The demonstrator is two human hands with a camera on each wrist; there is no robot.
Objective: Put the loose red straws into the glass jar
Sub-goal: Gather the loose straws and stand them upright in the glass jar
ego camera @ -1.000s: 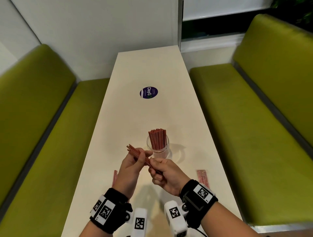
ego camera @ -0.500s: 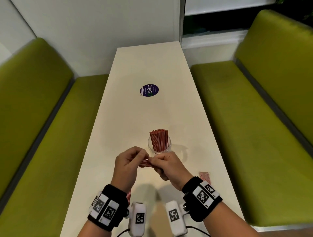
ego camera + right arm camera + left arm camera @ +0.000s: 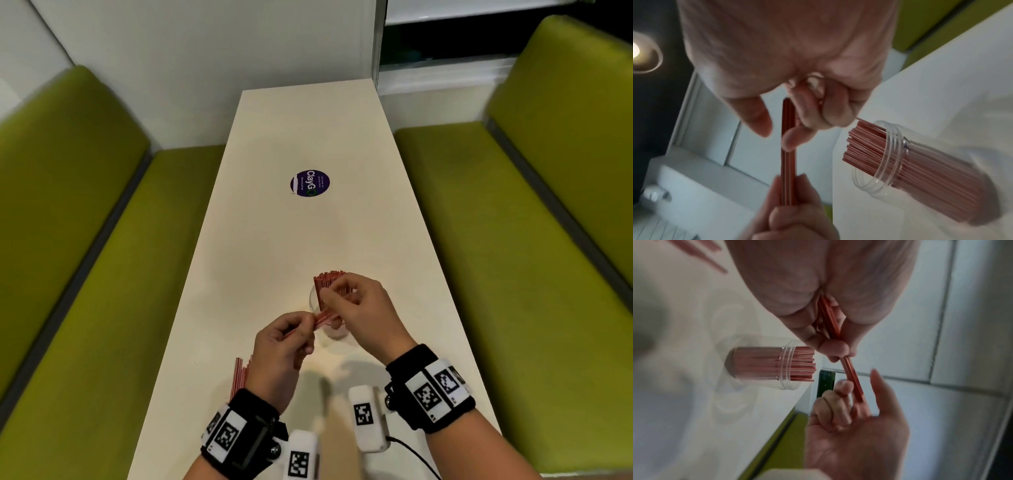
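A clear glass jar [image 3: 317, 301] packed with upright red straws [image 3: 328, 278] stands on the white table [image 3: 274, 240], partly hidden behind my right hand [image 3: 337, 301]. A small bundle of red straws [image 3: 322, 317] spans both hands just in front of the jar. My left hand [image 3: 303, 330] pinches its near end, and in the right wrist view my right hand [image 3: 781, 129] curls its fingers round the far end, beside the jar [image 3: 898, 162]. Loose red straws [image 3: 239, 373] lie on the table left of my left wrist.
A round purple sticker [image 3: 310, 183] sits farther along the table. Green benches [image 3: 102, 274] [image 3: 513, 240] run down both long sides. The table is narrow, and its left edge lies close to the loose straws.
My right hand has moved up and away to the jar's mouth. The left hand has dropped back towards me. The bundle now slants up to the right.
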